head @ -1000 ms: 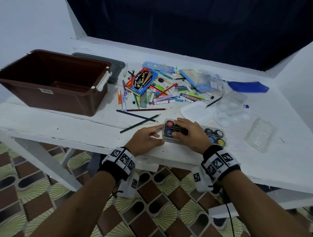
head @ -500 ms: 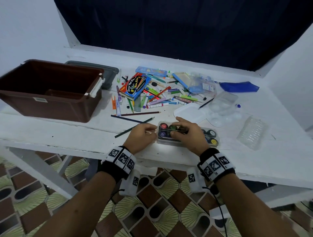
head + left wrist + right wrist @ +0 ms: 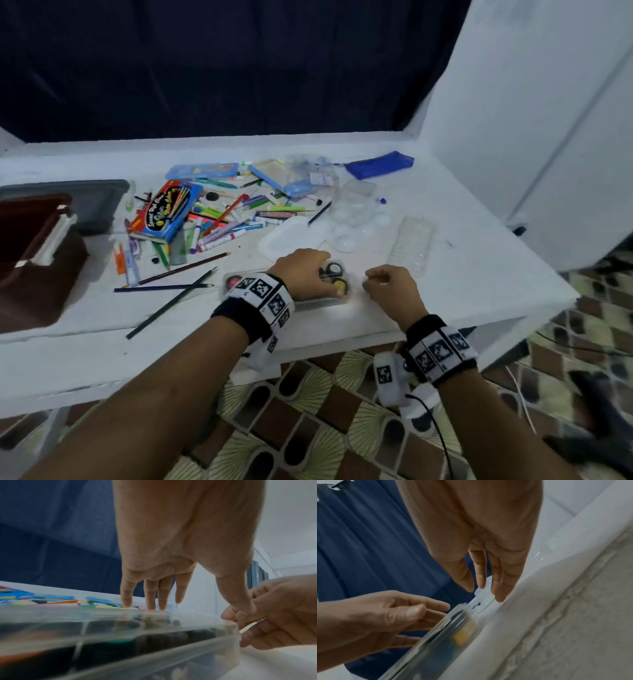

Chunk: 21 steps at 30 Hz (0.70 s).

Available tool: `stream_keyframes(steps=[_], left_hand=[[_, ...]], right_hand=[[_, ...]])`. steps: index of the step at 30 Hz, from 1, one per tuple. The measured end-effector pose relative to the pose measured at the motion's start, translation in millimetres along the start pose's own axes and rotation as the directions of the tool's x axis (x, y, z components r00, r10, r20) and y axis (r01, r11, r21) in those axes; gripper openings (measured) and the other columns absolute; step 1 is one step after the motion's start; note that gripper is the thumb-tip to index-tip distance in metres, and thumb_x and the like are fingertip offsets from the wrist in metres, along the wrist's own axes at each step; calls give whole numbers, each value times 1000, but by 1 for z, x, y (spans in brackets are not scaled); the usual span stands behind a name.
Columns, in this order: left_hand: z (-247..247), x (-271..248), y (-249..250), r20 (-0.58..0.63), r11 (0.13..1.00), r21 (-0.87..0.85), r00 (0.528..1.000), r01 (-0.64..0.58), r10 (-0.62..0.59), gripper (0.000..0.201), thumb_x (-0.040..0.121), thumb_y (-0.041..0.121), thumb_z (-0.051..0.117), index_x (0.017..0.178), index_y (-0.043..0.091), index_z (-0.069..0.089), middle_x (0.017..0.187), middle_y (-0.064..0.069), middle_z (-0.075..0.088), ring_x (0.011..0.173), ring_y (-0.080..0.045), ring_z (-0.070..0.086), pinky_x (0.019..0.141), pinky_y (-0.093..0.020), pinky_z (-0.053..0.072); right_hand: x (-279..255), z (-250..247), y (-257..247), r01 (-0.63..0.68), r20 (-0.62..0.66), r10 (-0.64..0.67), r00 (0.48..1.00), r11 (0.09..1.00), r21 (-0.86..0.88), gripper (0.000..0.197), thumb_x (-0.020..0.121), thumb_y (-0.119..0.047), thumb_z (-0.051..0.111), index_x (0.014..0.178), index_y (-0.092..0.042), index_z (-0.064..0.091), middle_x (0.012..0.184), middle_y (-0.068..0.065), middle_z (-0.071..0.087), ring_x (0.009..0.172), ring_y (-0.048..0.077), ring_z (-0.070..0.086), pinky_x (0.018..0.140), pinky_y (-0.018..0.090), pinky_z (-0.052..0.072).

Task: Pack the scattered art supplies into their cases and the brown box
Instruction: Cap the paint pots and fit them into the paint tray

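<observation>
Paint case [image 3: 318, 301] under L hand [image 3: 305, 272] fingers, R hand [image 3: 390, 291] at its end

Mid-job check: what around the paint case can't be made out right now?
- Paint case, head view: left hand and its wristband cover most pots.
- Brown box, head view: cut off by the left edge.
- Right hand, left wrist view: motion blur hides what it pinches.
</observation>
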<state>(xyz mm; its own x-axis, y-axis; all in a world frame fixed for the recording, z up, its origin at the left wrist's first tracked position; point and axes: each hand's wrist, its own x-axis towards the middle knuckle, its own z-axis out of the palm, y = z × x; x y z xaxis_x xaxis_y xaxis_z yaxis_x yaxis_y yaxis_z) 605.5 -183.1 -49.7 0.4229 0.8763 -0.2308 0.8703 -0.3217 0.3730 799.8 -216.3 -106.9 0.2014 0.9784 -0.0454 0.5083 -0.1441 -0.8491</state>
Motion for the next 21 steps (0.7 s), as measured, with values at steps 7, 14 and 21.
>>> stream_keyframes(steps=[7,14,21], left_hand=[[12,23,18,-2,994,108,1000,23,-23,60,67,59,78,109,19,62,108,-3,65,95,-23,60,84,-39,52],[12,19,27,-37,997,26,996,77,-76,68,67,47,84,122,14,62,118,-5,65,104,-24,60,91,-38,49],[15,21,25,-58,993,-6,992,115,-115,78,62,47,86,130,21,58,125,1,64,110,-19,59,94,-33,48]], right_hand=[[-1,-12,7,-92,197,67,978,989,117,28,86,-1,58,59,-8,58,59,15,57,50,21,60,47,24,43],[1,-3,12,-75,155,28,987,948,309,12,85,4,61,92,1,70,66,22,66,52,22,59,51,29,49],[-4,1,19,9,132,-50,990,954,298,28,89,-8,64,117,-7,68,69,7,73,63,21,70,66,33,59]])
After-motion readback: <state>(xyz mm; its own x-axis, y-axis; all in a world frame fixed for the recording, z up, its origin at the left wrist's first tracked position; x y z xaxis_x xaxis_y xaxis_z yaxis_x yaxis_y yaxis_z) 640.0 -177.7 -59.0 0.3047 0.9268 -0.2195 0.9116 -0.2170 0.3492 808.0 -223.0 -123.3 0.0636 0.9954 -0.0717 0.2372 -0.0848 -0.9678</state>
